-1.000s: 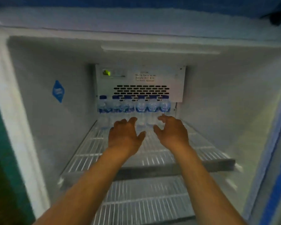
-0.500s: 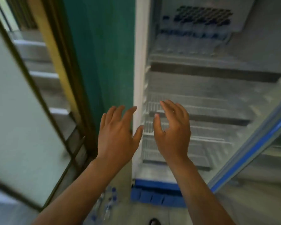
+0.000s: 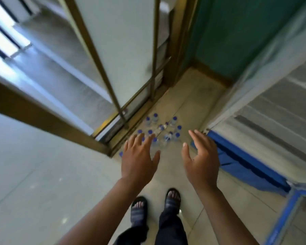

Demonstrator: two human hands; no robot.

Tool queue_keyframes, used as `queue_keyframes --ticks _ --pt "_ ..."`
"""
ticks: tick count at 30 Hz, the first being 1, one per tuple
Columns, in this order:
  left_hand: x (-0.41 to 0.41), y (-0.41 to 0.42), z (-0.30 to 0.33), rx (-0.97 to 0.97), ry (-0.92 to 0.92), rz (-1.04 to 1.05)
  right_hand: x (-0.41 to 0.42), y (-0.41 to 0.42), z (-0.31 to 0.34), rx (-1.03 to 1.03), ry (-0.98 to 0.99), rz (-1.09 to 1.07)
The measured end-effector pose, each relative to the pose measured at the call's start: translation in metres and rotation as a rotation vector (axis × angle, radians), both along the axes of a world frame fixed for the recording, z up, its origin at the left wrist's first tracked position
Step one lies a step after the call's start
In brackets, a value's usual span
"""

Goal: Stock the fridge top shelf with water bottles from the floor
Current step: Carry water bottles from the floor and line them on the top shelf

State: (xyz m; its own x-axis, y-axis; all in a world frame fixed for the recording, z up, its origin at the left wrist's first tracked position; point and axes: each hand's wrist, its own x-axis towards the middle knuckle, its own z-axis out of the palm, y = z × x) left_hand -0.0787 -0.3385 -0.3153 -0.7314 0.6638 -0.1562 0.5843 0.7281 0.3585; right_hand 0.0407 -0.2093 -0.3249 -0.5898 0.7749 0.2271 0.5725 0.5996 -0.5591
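Reaching downward, the left hand (image 3: 137, 160) and right hand (image 3: 200, 160) hang with fingers spread, holding nothing, above the water bottles (image 3: 160, 132) clustered upright on the tiled floor (image 3: 189, 103), between a brass-framed glass door (image 3: 113, 68) and the fridge (image 3: 265, 121) on the right

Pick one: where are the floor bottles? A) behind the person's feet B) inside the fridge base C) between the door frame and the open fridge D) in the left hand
C: the water bottles stand clustered on the floor, brown door frame to their left, open fridge to their right.
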Motion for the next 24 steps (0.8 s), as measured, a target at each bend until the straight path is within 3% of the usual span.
queue_keyframes --ticks 8,14,20,24 --pt "-0.016 -0.047 -0.214 -0.242 -0.326 0.346 -0.023 -0.028 -0.216 -0.284 -0.36 0.172" --pt "-0.021 -0.057 -0.381 -0.202 -0.54 0.73 -0.053 -0.041 -0.38 -0.409 -0.572 0.261" --pt "-0.032 -0.074 -0.534 -0.078 -0.633 0.971 -0.082 -0.056 -0.53 -0.52 -0.556 0.18" --pt "-0.038 -0.08 -0.603 0.033 -0.599 0.97 -0.099 -0.065 -0.606 -0.585 -0.442 0.076"
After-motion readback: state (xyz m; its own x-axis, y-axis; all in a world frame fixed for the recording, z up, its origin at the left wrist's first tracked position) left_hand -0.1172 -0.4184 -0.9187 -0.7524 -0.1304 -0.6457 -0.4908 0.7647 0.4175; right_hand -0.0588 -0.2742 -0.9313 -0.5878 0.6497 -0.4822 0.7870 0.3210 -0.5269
